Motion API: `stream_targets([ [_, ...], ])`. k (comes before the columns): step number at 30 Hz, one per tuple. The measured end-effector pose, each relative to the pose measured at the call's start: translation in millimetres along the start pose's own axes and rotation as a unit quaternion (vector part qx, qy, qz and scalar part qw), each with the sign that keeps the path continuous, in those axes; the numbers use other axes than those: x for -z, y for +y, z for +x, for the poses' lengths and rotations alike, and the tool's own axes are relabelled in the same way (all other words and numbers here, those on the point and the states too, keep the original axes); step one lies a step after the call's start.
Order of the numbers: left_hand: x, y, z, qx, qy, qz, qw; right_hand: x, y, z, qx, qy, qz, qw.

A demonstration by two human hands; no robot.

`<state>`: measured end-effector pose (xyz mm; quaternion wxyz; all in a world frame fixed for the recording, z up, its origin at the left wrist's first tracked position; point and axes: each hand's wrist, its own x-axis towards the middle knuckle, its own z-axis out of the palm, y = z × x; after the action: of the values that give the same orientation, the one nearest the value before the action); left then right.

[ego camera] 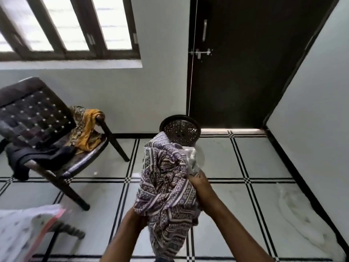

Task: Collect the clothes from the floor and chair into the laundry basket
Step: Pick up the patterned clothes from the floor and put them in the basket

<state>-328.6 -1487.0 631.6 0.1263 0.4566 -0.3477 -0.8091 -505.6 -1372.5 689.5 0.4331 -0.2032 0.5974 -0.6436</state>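
The bundled purple patterned cloth hangs before the dark perforated laundry basket, covering its near side. The right hand is clenched on the cloth's upper edge; the left hand grips underneath, fingers buried in folds. On the chair lie a yellow garment and a dark one. A blurred white fabric is cut off at lower left.

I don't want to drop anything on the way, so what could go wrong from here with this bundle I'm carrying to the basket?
The purple-and-white patterned cloth, bunched in your left hand and right hand, trails low and could get stepped on. It also hides part of the dark perforated laundry basket, so a blind drop may miss the rim.
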Motion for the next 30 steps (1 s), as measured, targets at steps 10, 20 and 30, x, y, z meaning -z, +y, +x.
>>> stream_targets([
  [10,-94.0,144.1,225.7,-0.015,-0.023,0.114,0.993,34.6,6.1,289.0,-0.019,0.048,-0.376,0.925],
  [20,-112.4,198.3,418.2,0.019,0.097,0.181,0.978,100.8,51.2,502.4,-0.246,0.193,-0.123,0.942],
  [30,-60.8,143.8,594.5,0.094,0.167,0.165,0.967,155.0,224.9,676.6,-0.44,0.278,-0.084,0.85],
])
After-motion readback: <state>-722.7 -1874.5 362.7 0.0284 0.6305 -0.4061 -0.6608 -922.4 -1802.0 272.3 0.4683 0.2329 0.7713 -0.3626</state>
